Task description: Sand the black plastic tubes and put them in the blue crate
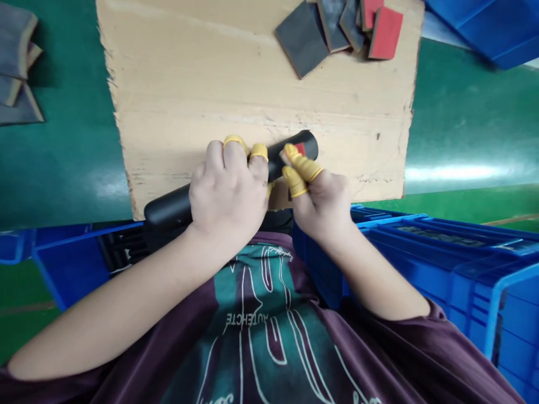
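Blue plastic crates stand at the near right [442, 264] and near left [71, 264], with another at the far right [480, 28]. Their ribbed walls show, but their contents are hidden, apart from something dark and slatted in the left one.

The left hand [227, 191] is closed around a smooth black tube [177, 205], which lies slantwise over the near edge of a rough-cut cardboard sheet [252, 73]. The right hand [320, 205] pinches tightly at the tube's far end, on a red scrap [300, 148]. Yellow rubber finger cots [301, 163] cover several fingertips.

Gray and red sanding pads [301, 38] overlap at the cardboard's far edge. Worn gray pieces [17, 106] lie on the green table [463, 112] at far left.
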A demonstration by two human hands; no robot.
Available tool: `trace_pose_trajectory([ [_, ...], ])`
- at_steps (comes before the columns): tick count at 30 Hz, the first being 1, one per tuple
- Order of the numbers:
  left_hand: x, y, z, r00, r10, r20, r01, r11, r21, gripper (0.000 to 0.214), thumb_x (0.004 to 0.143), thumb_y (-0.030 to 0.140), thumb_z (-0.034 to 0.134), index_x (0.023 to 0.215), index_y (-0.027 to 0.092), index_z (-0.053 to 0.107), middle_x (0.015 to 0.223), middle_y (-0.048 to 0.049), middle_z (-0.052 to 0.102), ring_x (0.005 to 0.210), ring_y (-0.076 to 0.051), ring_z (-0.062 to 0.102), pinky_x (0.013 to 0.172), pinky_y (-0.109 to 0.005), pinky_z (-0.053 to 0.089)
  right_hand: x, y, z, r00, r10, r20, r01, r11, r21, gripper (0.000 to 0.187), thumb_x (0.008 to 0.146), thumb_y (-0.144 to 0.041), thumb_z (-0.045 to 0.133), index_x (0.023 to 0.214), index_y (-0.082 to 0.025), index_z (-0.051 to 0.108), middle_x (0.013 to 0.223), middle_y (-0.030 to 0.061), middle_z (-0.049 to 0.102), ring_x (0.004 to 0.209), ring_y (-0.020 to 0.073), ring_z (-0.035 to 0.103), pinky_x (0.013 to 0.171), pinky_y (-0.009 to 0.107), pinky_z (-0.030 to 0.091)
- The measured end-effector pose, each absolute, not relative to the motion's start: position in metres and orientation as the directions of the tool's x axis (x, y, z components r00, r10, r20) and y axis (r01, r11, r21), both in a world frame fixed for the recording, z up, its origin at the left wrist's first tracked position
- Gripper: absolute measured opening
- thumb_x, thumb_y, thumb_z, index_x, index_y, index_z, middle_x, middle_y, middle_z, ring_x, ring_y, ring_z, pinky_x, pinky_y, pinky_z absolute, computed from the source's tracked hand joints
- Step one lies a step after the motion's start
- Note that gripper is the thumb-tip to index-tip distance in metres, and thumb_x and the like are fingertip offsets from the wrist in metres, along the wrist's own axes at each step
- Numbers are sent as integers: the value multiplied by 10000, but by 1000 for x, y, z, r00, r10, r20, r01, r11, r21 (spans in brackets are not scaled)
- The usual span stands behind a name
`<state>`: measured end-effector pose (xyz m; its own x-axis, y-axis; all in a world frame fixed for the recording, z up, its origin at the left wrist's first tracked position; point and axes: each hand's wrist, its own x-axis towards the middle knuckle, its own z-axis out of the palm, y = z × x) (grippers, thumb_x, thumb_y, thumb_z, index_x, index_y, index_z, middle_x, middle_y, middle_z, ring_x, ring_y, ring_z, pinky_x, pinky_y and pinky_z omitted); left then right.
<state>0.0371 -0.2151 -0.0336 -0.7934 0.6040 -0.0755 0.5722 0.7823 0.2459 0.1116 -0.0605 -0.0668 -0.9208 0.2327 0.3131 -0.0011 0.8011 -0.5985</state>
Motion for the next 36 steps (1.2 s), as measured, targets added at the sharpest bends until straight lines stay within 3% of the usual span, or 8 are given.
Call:
trace_pose_trajectory([
  [9,41,-216,-37,-803,592,-66,560,787,258,217,882,304,550,1036,198,659,1027,-168,638,1029,-371,595,721,-413,431,115,-61,-67,-939,213,268,0,783,-621,340,1003,-337,519,1253,-220,718,1124,67,797,1022,243,772,916,349,651],
  [11,41,-215,-37,-805,588,-78,553,792,260,217,874,299,563,1043,203,660,1032,-165,640,1031,-372,592,721,-411,428,116,-59,-68,-945,176,276,-38,779,-625,331,1000,-323,533,1248,-212,722,1154,76,788,1032,242,769,928,338,645],
  [15,40,-213,-36,-819,562,-115,516,809,280,237,863,298,585,1068,208,662,1052,-164,643,1049,-373,588,733,-414,437,116,-54,-70,-931,214,296,-19,781,-624,367,1023,-331,484,1312,-224,684,1255,74,751,1129,239,734,997,352,612],
  [19,39,-214,-35,-818,565,-106,519,805,286,217,874,316,561,1024,205,670,1037,-161,646,1048,-367,592,741,-416,450,118,-56,-73,-955,160,248,-30,783,-622,367,1006,-365,523,1300,-227,693,1216,74,768,1059,248,761,963,365,631],
  [24,40,-215,-35,-815,572,-94,525,797,297,268,883,364,538,1055,205,669,1040,-179,642,1040,-380,598,737,-437,456,114,-52,-71,-949,225,219,22,743,-669,381,1008,-350,496,1328,-243,673,1285,63,737,1177,248,712,1051,392,584],
  [28,41,-215,-34,-825,557,-100,498,799,338,247,889,380,538,1019,217,671,1029,-181,640,1050,-391,598,751,-453,459,111,-51,-64,-972,182,148,38,743,-668,364,978,-360,549,1284,-238,706,1224,54,764,1099,253,746,1006,386,612],
  [33,41,-213,-31,-832,538,-131,476,816,327,238,876,357,573,1047,223,668,1060,-176,639,1075,-390,594,765,-446,459,110,-52,-62,-959,224,174,56,750,-659,361,981,-337,533,1271,-221,713,1197,59,774,1121,249,738,1009,375,609],
  [36,41,-213,-32,-829,541,-137,481,817,317,200,864,335,582,1007,228,673,1042,-168,643,1065,-384,595,754,-440,458,114,-53,-64,-971,176,163,26,752,-658,359,964,-355,565,1256,-220,725,1154,73,787,1040,262,766,965,382,633],
])
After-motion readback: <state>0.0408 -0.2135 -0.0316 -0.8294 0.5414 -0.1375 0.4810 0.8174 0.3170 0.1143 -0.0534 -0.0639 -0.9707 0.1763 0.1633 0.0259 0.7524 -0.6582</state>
